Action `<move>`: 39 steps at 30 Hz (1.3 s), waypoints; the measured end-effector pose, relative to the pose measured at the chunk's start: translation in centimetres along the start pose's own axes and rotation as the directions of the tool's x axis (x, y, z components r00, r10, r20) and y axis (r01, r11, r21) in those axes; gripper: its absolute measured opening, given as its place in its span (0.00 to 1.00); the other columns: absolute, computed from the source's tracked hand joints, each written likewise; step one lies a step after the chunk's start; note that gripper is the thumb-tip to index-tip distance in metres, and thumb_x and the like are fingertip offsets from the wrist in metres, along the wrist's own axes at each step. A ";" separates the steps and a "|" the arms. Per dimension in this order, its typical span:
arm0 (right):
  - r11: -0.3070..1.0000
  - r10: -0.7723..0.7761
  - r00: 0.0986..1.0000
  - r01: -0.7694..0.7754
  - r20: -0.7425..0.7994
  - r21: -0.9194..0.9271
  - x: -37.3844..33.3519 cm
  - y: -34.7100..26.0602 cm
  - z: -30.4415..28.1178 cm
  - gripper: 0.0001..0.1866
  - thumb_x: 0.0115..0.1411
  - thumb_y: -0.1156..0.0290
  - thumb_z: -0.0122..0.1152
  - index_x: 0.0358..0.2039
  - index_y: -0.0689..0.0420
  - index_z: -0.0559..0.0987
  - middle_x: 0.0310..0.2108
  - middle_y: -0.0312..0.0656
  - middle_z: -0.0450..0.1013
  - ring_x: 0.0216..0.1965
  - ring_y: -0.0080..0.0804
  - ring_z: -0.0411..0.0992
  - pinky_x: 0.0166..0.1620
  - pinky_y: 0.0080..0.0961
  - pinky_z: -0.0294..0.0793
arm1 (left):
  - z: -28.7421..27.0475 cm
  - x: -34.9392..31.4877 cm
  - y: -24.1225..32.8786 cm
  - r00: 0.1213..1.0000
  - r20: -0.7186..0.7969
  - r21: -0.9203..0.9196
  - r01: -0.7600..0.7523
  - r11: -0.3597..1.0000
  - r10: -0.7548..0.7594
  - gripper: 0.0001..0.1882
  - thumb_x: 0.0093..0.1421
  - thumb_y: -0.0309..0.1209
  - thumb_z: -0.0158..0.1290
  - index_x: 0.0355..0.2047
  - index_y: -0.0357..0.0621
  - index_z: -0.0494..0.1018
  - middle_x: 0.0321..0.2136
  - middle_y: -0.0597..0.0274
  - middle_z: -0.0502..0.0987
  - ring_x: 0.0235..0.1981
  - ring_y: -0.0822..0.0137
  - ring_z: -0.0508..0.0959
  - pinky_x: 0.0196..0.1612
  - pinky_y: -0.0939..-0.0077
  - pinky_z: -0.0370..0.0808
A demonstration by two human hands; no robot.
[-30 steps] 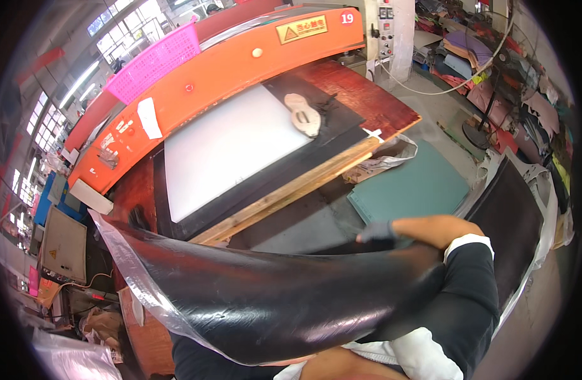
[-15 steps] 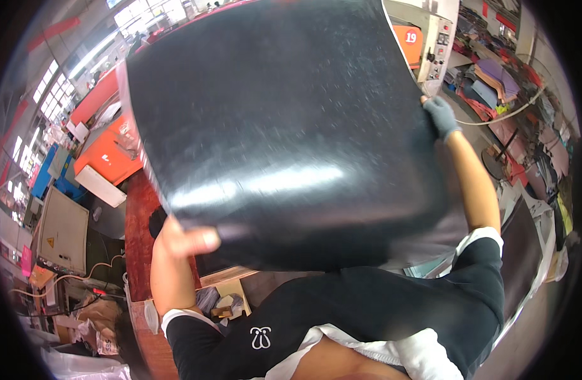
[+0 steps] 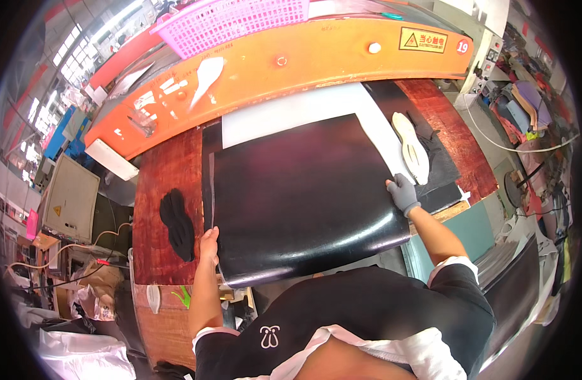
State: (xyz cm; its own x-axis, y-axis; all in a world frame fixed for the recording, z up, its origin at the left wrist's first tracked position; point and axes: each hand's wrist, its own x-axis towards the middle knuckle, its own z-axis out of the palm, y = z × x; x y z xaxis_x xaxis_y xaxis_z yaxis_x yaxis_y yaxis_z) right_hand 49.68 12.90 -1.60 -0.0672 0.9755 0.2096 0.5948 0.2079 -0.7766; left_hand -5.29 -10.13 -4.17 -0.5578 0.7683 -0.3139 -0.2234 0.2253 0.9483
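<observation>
A large glossy black sheet (image 3: pixel 297 190) lies over a white board (image 3: pixel 284 114) on the red-brown table (image 3: pixel 167 164). Its near edge bends down toward my body. My left hand (image 3: pixel 209 246), bare, grips the sheet's left edge near the front corner. On the opposite edge, my right hand (image 3: pixel 402 194) in a grey fingerless glove is closed on the sheet. Just beyond that hand, a pale shoe-sole-shaped cutting die (image 3: pixel 410 149) rests partly on the board. Black sole-shaped pieces (image 3: pixel 177 225) lie to the left of the sheet.
An orange machine beam (image 3: pixel 291 60) spans the far side of the table. On top of it stands a pink basket (image 3: pixel 234 25). A grey control cabinet (image 3: pixel 68 197) is at left. Stacked sheet material (image 3: pixel 531 104) and a hanging cable (image 3: pixel 519 149) are at right.
Both hands have lowered the black sheet from in front of my view onto the table. The orange beam, white board and cutting die now show.
</observation>
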 end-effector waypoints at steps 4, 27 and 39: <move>1.000 -0.017 1.000 0.017 0.004 -0.009 3.7 -2.6 -1.0 0.14 0.56 0.64 0.57 0.23 0.63 0.70 0.19 0.48 0.66 0.23 0.40 0.67 0.31 0.34 0.66 | 1.8 1.8 2.8 0.998 -0.065 0.090 -0.015 0.996 0.021 0.11 0.64 0.36 0.48 0.27 0.44 0.71 0.25 0.69 0.71 0.30 0.74 0.69 0.37 0.74 0.68; 0.931 0.228 0.971 -0.197 0.068 -0.309 -8.0 2.3 -5.7 0.29 0.55 0.58 0.60 0.52 0.63 0.67 0.44 0.56 0.70 0.47 0.53 0.69 0.49 0.36 0.69 | 2.7 -4.8 -1.7 0.998 0.056 0.638 -0.043 0.769 0.009 0.20 0.58 0.42 0.55 0.20 0.37 0.69 0.13 0.67 0.65 0.20 0.75 0.65 0.25 0.74 0.65; 0.717 -0.067 0.988 0.145 0.140 -0.681 14.9 -8.5 -2.1 0.22 0.55 0.56 0.56 0.42 0.61 0.75 0.48 0.53 0.70 0.51 0.51 0.66 0.52 0.39 0.66 | 11.2 10.2 8.4 0.917 0.095 0.706 -0.336 0.623 0.388 0.19 0.60 0.41 0.50 0.33 0.33 0.73 0.27 0.49 0.77 0.32 0.52 0.78 0.37 0.61 0.71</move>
State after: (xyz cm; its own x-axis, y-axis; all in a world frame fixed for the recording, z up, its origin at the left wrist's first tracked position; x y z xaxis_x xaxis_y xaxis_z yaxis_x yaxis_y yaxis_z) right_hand 45.30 25.53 9.37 -0.2182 0.9599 0.1760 0.9628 0.2412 -0.1219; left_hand -3.88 6.32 1.09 -0.5225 0.8485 0.0840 0.6129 0.3052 0.7288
